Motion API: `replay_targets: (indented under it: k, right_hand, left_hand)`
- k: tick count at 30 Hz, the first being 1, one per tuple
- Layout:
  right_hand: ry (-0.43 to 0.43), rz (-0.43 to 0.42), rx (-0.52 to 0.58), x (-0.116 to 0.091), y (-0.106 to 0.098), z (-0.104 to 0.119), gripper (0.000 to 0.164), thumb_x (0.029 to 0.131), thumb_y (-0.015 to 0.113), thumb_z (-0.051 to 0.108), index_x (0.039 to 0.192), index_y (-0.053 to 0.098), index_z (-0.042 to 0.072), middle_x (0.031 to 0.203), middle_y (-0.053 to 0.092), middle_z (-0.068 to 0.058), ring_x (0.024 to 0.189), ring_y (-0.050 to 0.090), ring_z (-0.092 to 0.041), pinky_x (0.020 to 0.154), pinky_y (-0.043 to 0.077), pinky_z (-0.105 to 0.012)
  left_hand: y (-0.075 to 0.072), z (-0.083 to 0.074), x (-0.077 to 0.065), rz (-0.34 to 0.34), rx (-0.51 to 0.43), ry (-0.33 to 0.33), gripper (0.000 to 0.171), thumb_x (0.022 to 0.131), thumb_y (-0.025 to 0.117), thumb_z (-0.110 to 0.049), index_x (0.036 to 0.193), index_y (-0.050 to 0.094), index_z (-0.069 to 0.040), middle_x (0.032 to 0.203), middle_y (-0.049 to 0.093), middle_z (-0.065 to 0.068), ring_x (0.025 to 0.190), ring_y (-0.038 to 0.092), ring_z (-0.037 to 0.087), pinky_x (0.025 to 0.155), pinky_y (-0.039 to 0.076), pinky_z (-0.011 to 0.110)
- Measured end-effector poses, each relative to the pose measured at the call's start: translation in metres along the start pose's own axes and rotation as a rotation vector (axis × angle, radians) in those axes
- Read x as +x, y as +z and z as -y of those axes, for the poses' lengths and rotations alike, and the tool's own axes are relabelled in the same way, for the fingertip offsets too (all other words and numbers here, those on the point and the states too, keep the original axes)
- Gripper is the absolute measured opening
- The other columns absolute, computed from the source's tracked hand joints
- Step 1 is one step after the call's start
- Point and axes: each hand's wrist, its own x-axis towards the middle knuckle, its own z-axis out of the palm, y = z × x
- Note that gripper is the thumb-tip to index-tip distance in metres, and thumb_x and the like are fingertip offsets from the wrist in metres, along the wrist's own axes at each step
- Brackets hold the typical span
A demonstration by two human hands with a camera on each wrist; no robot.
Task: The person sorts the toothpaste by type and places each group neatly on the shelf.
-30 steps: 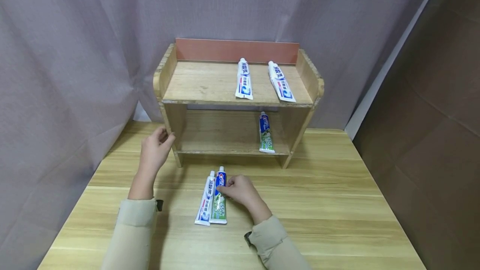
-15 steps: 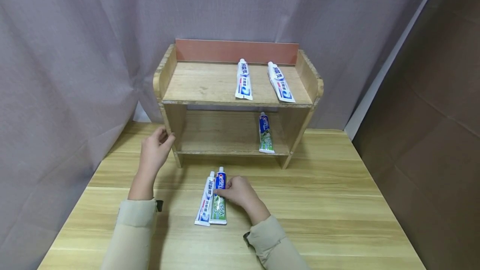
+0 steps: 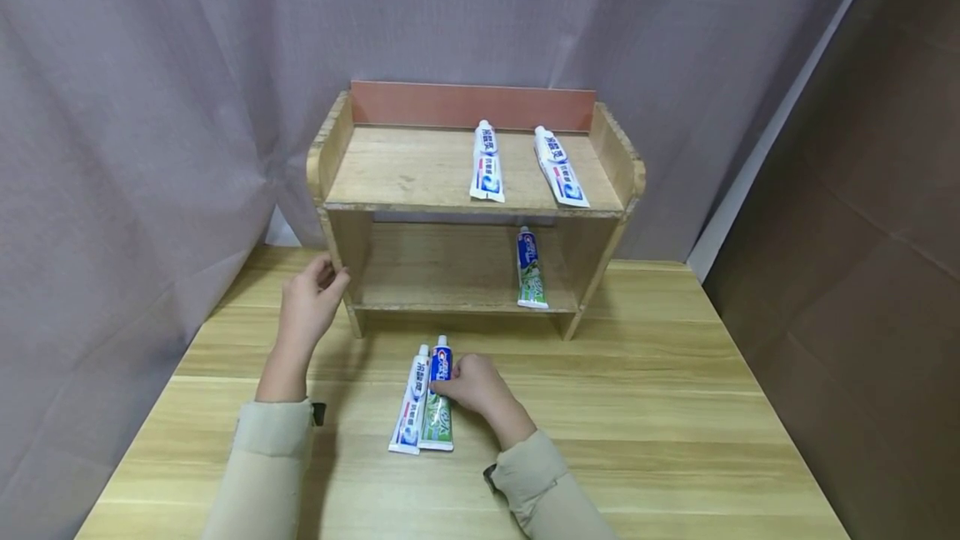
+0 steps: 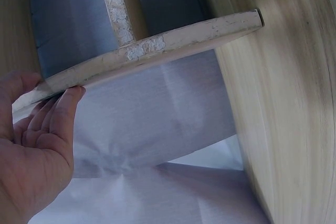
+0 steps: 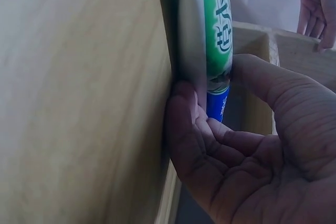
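My right hand (image 3: 480,386) pinches a blue-and-green toothpaste tube (image 3: 438,422) lying on the table in front of the shelf. In the right wrist view its thumb rests on the tube's printed face, with curled fingers at the side near the tabletop. A white-and-blue toothpaste tube (image 3: 409,407) lies close against it on the left, cap also pointing away. At the left end of the small two-tier wooden shelf (image 3: 408,165), my left hand (image 3: 309,294) grips the side panel's front edge. The left wrist view shows thumb and fingers (image 4: 65,111) on opposite faces of that panel.
Two white toothpaste tubes (image 3: 487,163) lie on the right half of the upper tier. One blue-and-green tube (image 3: 531,269) lies at the right of the lower tier. Grey curtain (image 3: 187,65) hangs behind the wooden table (image 3: 660,407); brown cloth (image 3: 840,232) hangs at right.
My right hand has shifted slightly left and toward me, its thumb reaching further across the blue-and-green tube. The left hand stays on the shelf, and the tubes keep their places.
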Motion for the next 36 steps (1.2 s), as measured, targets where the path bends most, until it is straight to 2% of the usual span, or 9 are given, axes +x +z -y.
replay_targets:
  k: [9, 21, 36]
  right_hand:
    - [0.033, 0.048, 0.043, 0.0033, -0.0036, -0.002, 0.045, 0.082, 0.081, 0.03, 0.054, 0.049, 0.016, 0.049, 0.044, 0.007, 0.043, 0.037, -0.007, 0.038, 0.029, -0.019]
    - [0.053, 0.062, 0.114, 0.001, -0.0056, -0.0011, 0.04, 0.084, 0.081, 0.026, 0.057, 0.053, 0.013, 0.054, 0.055, 0.001, 0.044, 0.044, -0.009, 0.039, 0.035, -0.019]
    - [0.056, 0.064, 0.108, 0.0018, -0.005, -0.0051, 0.042, 0.084, 0.08, 0.029, 0.057, 0.051, 0.014, 0.053, 0.05, 0.004, 0.045, 0.041, -0.009, 0.039, 0.033, -0.02]
  left_hand:
    - [-0.0003, -0.0003, 0.0004, -0.002, -0.002, -0.004, 0.031, 0.098, 0.062, -0.02, 0.123, 0.066, -0.001, 0.123, 0.067, 0.023, 0.114, 0.066, 0.036, 0.095, 0.056, 0.046]
    - [0.0004, 0.0012, 0.0, -0.002, 0.004, 0.003, 0.033, 0.099, 0.062, -0.022, 0.124, 0.065, -0.001, 0.123, 0.067, 0.023, 0.114, 0.066, 0.036, 0.094, 0.056, 0.047]
    - [-0.0002, -0.0003, -0.0013, 0.006, 0.01, -0.013, 0.035, 0.099, 0.062, -0.023, 0.126, 0.064, 0.0, 0.125, 0.065, 0.025, 0.116, 0.065, 0.038, 0.095, 0.056, 0.048]
